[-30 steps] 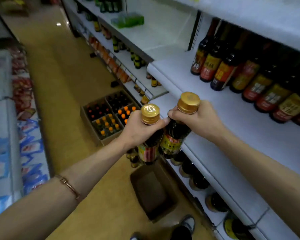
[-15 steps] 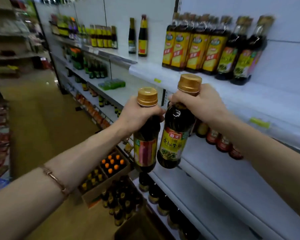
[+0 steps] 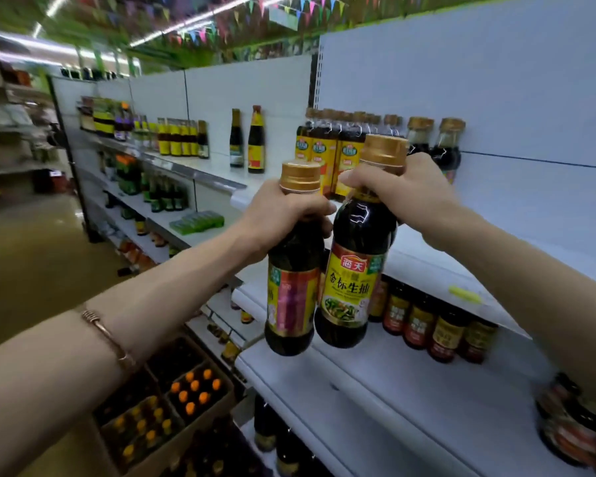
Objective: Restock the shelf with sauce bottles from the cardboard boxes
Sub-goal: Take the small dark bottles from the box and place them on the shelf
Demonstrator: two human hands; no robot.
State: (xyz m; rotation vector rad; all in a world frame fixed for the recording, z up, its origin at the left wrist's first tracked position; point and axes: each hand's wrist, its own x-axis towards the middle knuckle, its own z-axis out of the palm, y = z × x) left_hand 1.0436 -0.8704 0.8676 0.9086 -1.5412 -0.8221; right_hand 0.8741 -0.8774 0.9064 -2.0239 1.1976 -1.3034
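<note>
While raised before the shelf (image 3: 410, 380), both hands (image 3: 286, 215) (image 3: 410, 197) grip sauce bottles (image 3: 291, 297) (image 3: 353, 280) by their necks.

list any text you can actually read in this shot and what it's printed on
"海天": red brand patch at the top of the label on the bottle in the right hand.
"金标生抽": large characters across the same label.
Label on the bottle in the left hand: turned away and blurred, unreadable.
Labels on the shelf bottles: too small and blurred.
</note>
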